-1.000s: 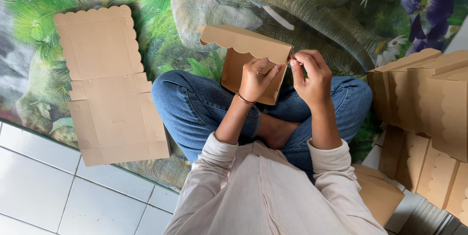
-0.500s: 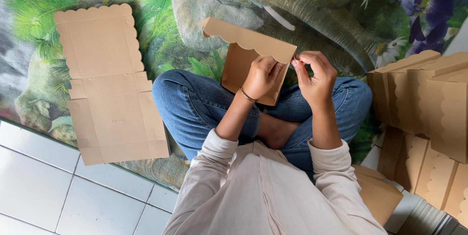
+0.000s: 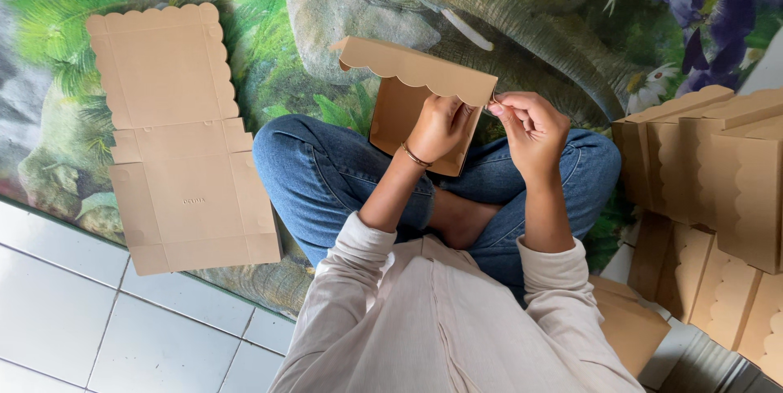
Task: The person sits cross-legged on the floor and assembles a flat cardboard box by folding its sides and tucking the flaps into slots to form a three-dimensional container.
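Both hands [image 3: 489, 128] (gripping) on cardboard box [image 3: 412, 83]

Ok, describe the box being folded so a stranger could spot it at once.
Start at the elephant-print mat, then the crossed legs in blue jeans. Above the knees, the left hand and right hand hold a half-folded brown box. Unlike the flat sheet and the finished boxes, its scalloped flap stands raised.

A person sits cross-legged on a jungle-print mat [image 3: 245, 75], holding a half-folded brown cardboard box [image 3: 416, 75] over the knees. The left hand [image 3: 440, 125] grips the box's side; the right hand [image 3: 532, 128] pinches at its scalloped flap's corner, perhaps a tab. A flat box blank [image 3: 175, 136] lies left of the box, and folded boxes [image 3: 710, 165] are stacked to its right.
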